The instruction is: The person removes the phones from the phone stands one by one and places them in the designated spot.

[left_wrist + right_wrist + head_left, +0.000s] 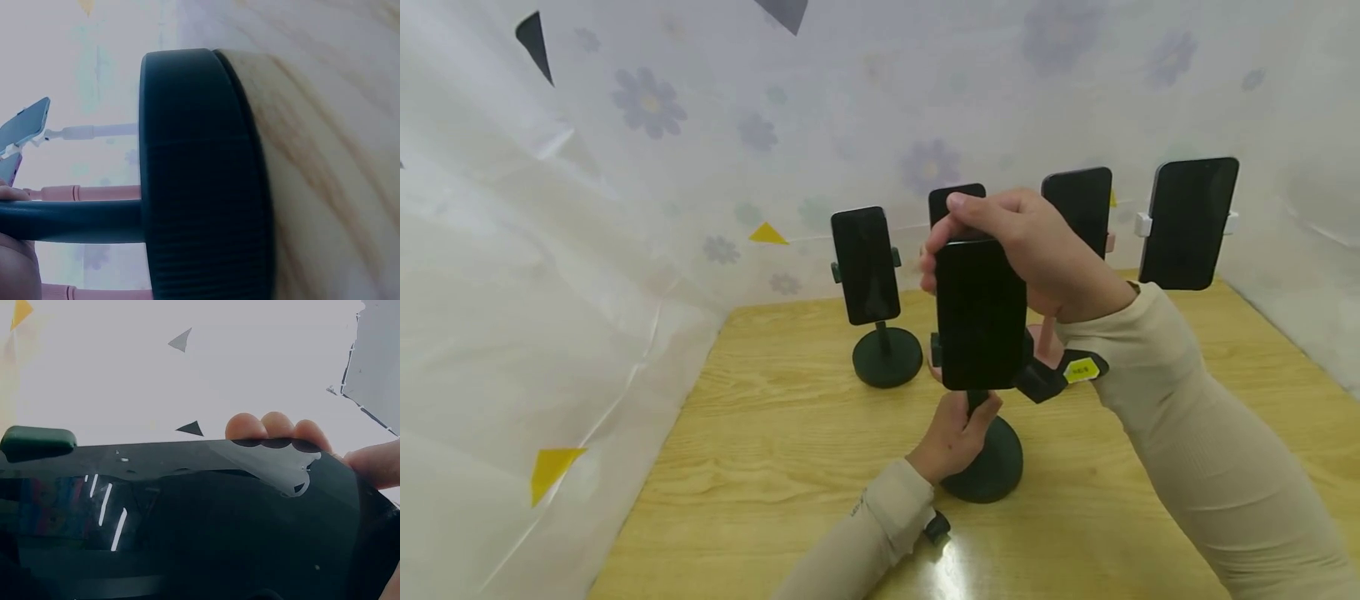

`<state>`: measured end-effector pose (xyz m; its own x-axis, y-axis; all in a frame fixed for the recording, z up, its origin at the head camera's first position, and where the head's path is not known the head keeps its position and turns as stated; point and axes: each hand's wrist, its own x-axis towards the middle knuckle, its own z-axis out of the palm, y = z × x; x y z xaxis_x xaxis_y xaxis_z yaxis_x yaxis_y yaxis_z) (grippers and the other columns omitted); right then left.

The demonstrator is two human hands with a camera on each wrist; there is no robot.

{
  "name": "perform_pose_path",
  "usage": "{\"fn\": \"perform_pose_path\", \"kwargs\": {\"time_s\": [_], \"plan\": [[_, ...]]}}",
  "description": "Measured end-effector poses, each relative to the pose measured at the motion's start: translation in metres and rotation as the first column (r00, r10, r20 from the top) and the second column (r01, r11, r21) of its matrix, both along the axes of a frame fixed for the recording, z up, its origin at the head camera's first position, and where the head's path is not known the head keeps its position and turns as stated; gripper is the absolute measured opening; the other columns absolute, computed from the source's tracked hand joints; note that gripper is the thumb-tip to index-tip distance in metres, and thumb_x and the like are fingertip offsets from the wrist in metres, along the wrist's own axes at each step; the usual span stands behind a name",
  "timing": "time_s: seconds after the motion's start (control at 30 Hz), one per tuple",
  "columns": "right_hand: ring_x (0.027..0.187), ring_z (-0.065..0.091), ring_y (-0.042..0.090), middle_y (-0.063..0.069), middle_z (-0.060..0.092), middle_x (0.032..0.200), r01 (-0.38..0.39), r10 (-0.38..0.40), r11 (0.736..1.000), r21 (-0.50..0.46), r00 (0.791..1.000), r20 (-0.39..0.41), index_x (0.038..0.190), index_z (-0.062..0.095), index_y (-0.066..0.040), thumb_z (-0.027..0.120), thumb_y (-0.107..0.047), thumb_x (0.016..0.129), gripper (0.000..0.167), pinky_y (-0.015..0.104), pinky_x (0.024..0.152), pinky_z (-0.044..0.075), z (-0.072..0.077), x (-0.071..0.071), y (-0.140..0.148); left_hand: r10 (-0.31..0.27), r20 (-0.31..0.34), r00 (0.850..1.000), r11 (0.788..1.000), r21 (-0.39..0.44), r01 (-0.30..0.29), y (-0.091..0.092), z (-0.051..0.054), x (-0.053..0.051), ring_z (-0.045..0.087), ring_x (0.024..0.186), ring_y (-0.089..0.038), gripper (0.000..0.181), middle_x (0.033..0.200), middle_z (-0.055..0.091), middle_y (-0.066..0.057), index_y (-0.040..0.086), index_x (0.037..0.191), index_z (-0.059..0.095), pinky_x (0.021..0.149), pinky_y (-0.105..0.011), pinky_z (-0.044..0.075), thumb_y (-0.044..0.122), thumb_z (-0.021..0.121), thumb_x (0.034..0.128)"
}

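Note:
A black-screened smartphone (981,321) stands upright in the clamp of a dark green phone stand, whose round base (1000,467) rests on the wooden table. My right hand (1037,246) grips the phone's upper end. In the right wrist view, its fingertips (275,427) curl over one long edge and the thumb lies at the top corner; a green clamp arm (37,442) holds that same edge. Just below the phone, my left hand (951,442) grips the stand's stem. The left wrist view shows the stem (87,221) and the thick ribbed base (200,175) from close by.
Behind to the left, another phone (865,267) sits on a green stand. One phone (958,196) is largely hidden behind my right hand. Farther right are a phone (1078,204) in a pink holder and one (1191,221) in white clamps. A flowered curtain (647,100) backs the table.

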<state>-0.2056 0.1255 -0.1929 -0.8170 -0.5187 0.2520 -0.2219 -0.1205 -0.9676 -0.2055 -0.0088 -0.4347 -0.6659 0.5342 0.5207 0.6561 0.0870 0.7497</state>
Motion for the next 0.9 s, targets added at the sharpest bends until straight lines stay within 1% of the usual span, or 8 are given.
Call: {"fn": "perform_pose_path", "kwargs": {"time_s": [0.23, 0.37, 0.53, 0.7, 0.9], "plan": [[0.084, 0.074, 0.027, 0.010, 0.073, 0.088, 0.007, -0.007, 1.000, 0.003, 1.000, -0.009, 0.095, 0.072, -0.002, 0.051, -0.033, 0.104, 0.038, 0.039, 0.086, 0.059, 0.0027, 0.0014, -0.0003, 0.014, -0.024, 1.000, 1.000, 0.004, -0.014, 0.0007, -0.0005, -0.0003, 0.042, 0.070, -0.002, 0.024, 0.076, 0.051, -0.007, 0.006, 0.096, 0.051, 0.067, -0.016, 0.040, 0.025, 0.041, 0.1068], [0.084, 0.073, 0.027, 0.009, 0.073, 0.087, -0.002, 0.002, 1.000, -0.002, 1.000, -0.003, 0.095, 0.072, -0.002, 0.051, -0.032, 0.104, 0.037, 0.039, 0.086, 0.058, 0.0037, -0.0012, -0.0010, 0.019, -0.023, 1.000, 1.000, 0.008, -0.019, 0.0011, -0.0004, -0.0006, 0.042, 0.070, -0.001, 0.028, 0.076, 0.051, -0.007, 0.006, 0.096, 0.051, 0.067, -0.015, 0.039, 0.029, 0.040, 0.1069], [0.083, 0.073, 0.028, 0.010, 0.073, 0.087, 0.009, -0.009, 1.000, 0.000, 1.000, -0.001, 0.094, 0.072, -0.001, 0.052, -0.032, 0.104, 0.038, 0.040, 0.086, 0.059, 0.0041, -0.0018, -0.0002, 0.014, -0.016, 1.000, 1.000, 0.002, -0.014, 0.0017, -0.0003, -0.0011, 0.042, 0.071, -0.001, 0.031, 0.076, 0.051, -0.008, 0.004, 0.095, 0.053, 0.067, -0.015, 0.039, 0.030, 0.040, 0.1067], [0.083, 0.074, 0.027, 0.010, 0.073, 0.086, 0.013, -0.013, 1.000, -0.009, 1.000, -0.002, 0.093, 0.072, -0.001, 0.052, -0.032, 0.103, 0.038, 0.040, 0.085, 0.059, 0.0039, -0.0008, 0.0015, 0.009, -0.013, 1.000, 1.000, -0.001, -0.009, 0.0021, -0.0011, -0.0011, 0.042, 0.069, -0.001, 0.028, 0.075, 0.051, -0.008, 0.003, 0.094, 0.054, 0.066, -0.015, 0.039, 0.025, 0.042, 0.1066], [0.083, 0.074, 0.027, 0.010, 0.073, 0.087, 0.021, -0.021, 1.000, 0.002, 1.000, 0.005, 0.093, 0.072, -0.002, 0.053, -0.033, 0.103, 0.038, 0.039, 0.085, 0.059, 0.0039, -0.0004, 0.0007, 0.003, -0.010, 1.000, 1.000, -0.007, -0.003, 0.0021, -0.0021, 0.0005, 0.041, 0.068, -0.001, 0.025, 0.074, 0.050, -0.007, 0.005, 0.095, 0.053, 0.065, -0.015, 0.038, 0.024, 0.042, 0.1066]]}}
